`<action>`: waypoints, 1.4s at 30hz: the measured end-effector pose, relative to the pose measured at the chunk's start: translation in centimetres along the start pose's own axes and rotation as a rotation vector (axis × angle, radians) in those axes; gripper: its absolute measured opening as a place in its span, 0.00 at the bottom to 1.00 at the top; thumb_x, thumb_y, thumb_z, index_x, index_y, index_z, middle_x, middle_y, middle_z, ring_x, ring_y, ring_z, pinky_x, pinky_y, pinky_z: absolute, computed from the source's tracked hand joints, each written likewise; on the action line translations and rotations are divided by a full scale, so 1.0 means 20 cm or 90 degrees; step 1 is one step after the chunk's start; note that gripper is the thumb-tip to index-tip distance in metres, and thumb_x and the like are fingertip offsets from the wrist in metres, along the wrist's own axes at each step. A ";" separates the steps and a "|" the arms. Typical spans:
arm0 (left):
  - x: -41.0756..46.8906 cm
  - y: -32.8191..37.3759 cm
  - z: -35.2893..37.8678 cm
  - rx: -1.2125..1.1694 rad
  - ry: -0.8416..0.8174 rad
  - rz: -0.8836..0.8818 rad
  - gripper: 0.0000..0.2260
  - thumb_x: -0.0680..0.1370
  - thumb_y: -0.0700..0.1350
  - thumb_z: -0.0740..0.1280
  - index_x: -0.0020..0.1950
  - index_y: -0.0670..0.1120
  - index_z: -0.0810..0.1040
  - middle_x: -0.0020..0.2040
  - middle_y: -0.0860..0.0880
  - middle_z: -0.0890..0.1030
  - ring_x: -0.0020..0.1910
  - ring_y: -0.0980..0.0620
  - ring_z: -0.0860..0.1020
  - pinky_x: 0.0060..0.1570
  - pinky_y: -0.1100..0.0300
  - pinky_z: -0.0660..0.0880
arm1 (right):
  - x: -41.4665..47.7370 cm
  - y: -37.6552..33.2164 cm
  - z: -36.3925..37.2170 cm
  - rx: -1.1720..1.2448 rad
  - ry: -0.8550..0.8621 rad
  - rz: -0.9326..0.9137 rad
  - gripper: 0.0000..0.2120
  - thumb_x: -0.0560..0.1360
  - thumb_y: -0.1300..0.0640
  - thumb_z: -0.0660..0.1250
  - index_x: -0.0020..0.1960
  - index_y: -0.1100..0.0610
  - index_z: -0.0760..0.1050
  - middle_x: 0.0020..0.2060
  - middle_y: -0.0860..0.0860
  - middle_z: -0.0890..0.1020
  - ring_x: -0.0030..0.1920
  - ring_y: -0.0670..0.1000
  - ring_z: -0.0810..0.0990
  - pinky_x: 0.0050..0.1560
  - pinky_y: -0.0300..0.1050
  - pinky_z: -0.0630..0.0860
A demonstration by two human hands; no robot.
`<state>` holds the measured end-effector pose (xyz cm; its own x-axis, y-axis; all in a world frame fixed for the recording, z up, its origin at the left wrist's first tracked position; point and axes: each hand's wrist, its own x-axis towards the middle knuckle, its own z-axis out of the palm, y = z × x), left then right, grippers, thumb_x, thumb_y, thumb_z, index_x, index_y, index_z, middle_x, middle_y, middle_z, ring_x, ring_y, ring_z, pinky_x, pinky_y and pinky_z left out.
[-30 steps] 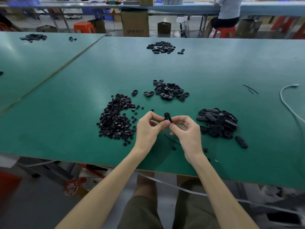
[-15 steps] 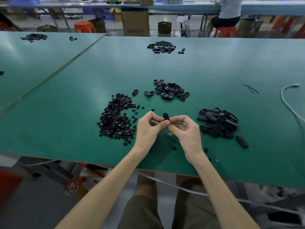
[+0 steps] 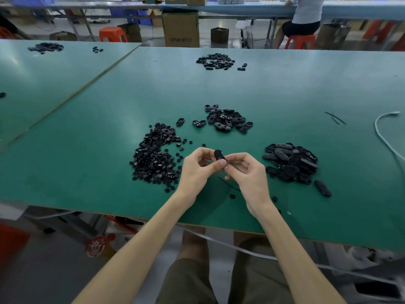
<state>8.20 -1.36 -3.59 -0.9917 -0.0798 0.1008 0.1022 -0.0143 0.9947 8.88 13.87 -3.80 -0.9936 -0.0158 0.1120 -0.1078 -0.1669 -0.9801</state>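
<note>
Above the green table (image 3: pixel 92 150), both hands meet on one small black oval plastic part (image 3: pixel 218 154). My left hand (image 3: pixel 198 170) pinches it with thumb and fingers from the left. My right hand (image 3: pixel 249 174) pinches it from the right, fingers curled. To the left lies a pile of small black round pieces (image 3: pixel 154 160). On the right sits a heap of black oval shells (image 3: pixel 291 164), with one lone shell (image 3: pixel 322 188) beside it. Behind the hands lies another pile of oval parts (image 3: pixel 225 120).
A farther pile of black parts (image 3: pixel 215 61) lies near the table's back edge. A white cable (image 3: pixel 382 137) curves at the right. A few loose black bits (image 3: pixel 232 196) lie near the front edge. A person sits on an orange stool (image 3: pixel 300 40) behind; a cardboard box (image 3: pixel 180 29) stands there.
The black part has tipped a little between my fingers, showing more of its rounded end. Both hands stay in place.
</note>
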 end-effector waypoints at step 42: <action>0.02 0.05 -0.10 0.077 -0.203 -0.057 0.08 0.79 0.44 0.74 0.55 0.42 0.83 0.46 0.42 0.87 0.44 0.48 0.86 0.44 0.61 0.78 | 0.00 0.00 -0.03 -0.035 0.015 -0.035 0.09 0.80 0.63 0.71 0.51 0.51 0.87 0.43 0.51 0.88 0.42 0.46 0.84 0.41 0.37 0.77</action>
<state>8.00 -3.33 -2.62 -0.9729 0.2313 -0.0041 0.0227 0.1132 0.9933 8.82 14.44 -3.82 -0.9865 0.0159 0.1631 -0.1638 -0.1132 -0.9800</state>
